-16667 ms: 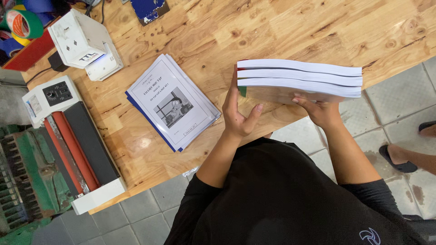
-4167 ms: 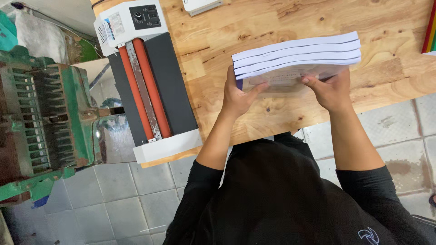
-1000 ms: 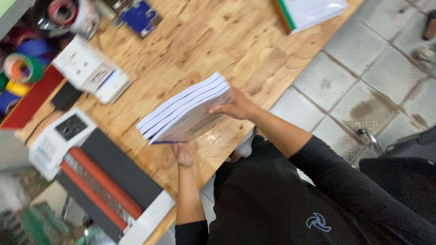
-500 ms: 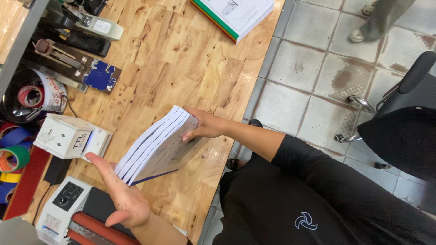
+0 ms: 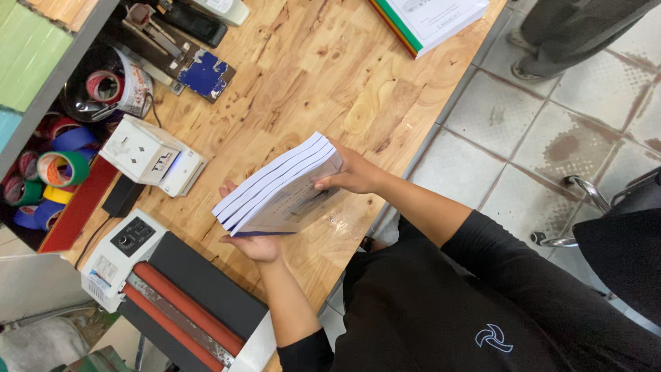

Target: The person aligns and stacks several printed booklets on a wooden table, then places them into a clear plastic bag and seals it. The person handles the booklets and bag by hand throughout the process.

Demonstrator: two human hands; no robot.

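Note:
A stack of three white bound booklets [image 5: 279,187] with a dark-edged cover is held above the wooden table [image 5: 330,76], near its front edge. My left hand [image 5: 253,242] grips the stack's left end from below. My right hand [image 5: 351,172] clasps the right end, fingers on the top edge. The stack is tilted, its page edges turned toward the table's far side.
A laminator with red rollers [image 5: 175,296] lies at the lower left, a small white device [image 5: 155,155] beside it. Rolls of coloured tape [image 5: 51,169] fill a bin on the left. Another booklet stack [image 5: 430,21] lies at the table's far end. Another person's legs [image 5: 571,34] stand on the tiled floor.
My left hand, open and off the stack half a second ago, has come back under its left end. Over the earlier frames my view swung round along the table.

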